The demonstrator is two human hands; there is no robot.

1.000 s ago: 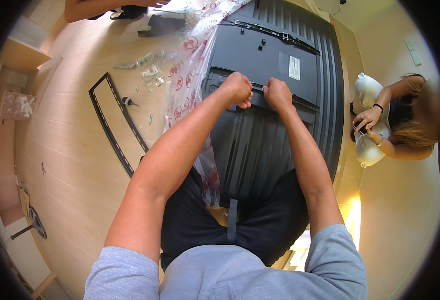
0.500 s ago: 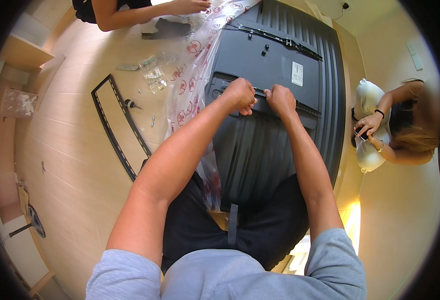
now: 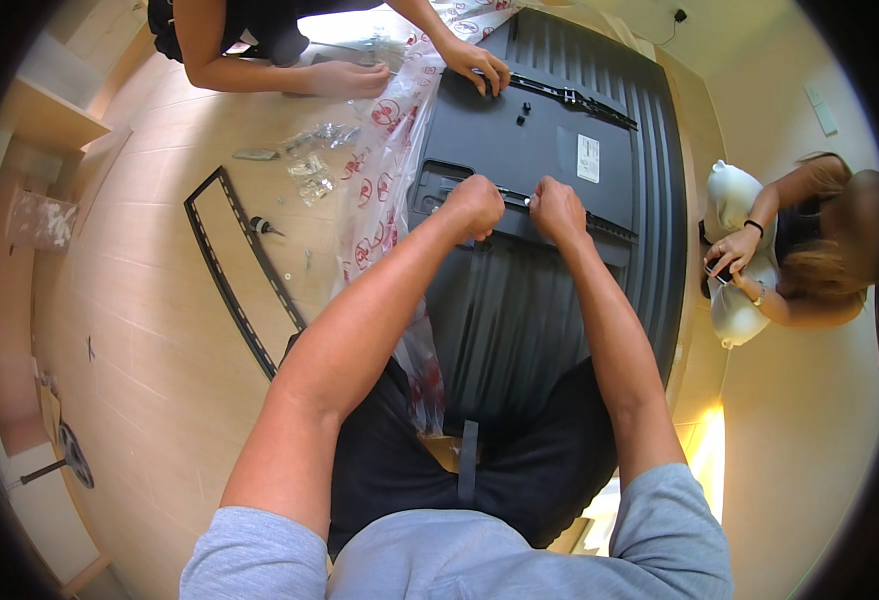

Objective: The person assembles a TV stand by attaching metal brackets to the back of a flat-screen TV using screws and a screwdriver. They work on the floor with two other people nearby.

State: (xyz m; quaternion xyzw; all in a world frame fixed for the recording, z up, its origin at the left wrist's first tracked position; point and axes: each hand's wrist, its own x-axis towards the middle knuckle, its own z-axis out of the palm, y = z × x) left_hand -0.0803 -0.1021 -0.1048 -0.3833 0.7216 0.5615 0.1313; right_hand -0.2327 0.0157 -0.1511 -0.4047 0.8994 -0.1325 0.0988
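A large dark grey television (image 3: 535,160) lies face down before me, its ribbed back upward. A black mounting bracket arm (image 3: 610,228) runs across it on the near side. My left hand (image 3: 475,207) is closed at the left part of this arm; its fingertips are partly hidden. My right hand (image 3: 560,210) grips the same arm a little to the right, thumb and fingers pinched together. A small shiny piece shows beside the right thumb. A second bracket arm (image 3: 575,97) lies parallel on the far side, and a co-worker's hand (image 3: 480,68) touches its left end.
Printed plastic wrap (image 3: 378,180) lies along the television's left edge. On the floor are a black slotted frame (image 3: 225,270), a screwdriver (image 3: 264,226) and clear hardware bags (image 3: 312,175). A second person (image 3: 790,240) sits at the right with a dark device in hand.
The co-worker at the far left has leaned in and put a hand on the far bracket arm. My hands stay at the near arm, the left one turned slightly.
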